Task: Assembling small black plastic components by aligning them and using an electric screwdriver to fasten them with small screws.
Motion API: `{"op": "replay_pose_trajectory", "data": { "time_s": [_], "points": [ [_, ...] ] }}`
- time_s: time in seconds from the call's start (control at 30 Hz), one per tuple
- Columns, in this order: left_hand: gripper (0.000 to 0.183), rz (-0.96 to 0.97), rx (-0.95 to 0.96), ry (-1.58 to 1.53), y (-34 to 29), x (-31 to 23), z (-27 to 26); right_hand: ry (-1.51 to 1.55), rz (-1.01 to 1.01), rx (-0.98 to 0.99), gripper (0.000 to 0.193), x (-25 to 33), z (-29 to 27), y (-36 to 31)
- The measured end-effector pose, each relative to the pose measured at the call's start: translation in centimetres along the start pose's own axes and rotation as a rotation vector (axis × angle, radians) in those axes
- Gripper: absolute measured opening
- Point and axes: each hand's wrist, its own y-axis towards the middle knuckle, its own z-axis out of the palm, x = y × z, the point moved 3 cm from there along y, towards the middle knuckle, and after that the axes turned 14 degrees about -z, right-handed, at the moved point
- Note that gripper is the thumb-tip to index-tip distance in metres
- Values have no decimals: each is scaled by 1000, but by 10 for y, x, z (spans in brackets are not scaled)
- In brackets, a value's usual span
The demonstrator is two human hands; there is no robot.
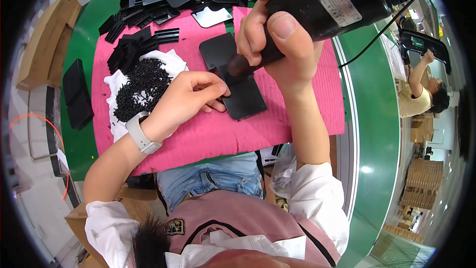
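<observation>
Black power tool fills wrapped right hand; half-curled left hand touches plate, its grip unclear.

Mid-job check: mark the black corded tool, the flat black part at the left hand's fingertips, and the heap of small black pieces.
Black corded tool [317, 25]: head view, on its casing.
Flat black part [246, 100]: head view, on its lower panel.
Heap of small black pieces [139, 80]: head view, near its middle.
</observation>
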Motion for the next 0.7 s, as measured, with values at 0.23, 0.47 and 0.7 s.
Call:
{"op": "replay_pose_trajectory", "data": {
  "time_s": [0.23,0.47,0.7],
  "points": [
    [18,63,-19,-41,5,8,3,-108,222,-246,28,1,2,0],
    [12,267,-150,38,2,17,6,-304,-80,0,24,-18,13,15],
    [8,377,-237,105,-1,16,6,-153,130,-12,17,-17,10,14]
  ]
}}
